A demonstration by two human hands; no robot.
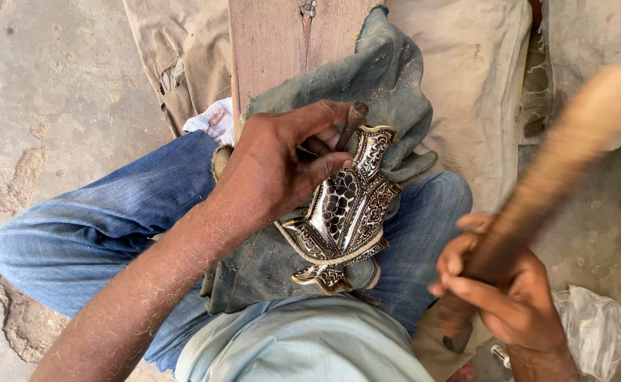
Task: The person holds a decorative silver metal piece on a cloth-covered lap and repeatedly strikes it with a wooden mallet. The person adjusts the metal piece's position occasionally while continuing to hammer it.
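Head view: at centre frame, the left hand [275,166] pinches a dark metal punch [353,122] against an ornate brass-and-black engraved piece [346,212] lying on grey cloth [388,78] across the lap. At lower right, the right hand [498,286] grips a blurred wooden mallet [558,163]; a misplaced blow could strike fingers.

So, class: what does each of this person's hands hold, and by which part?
The left hand pinches a short dark metal punch near its lower end, against the ornate brass piece. The right hand grips a wooden stick at its lower end.
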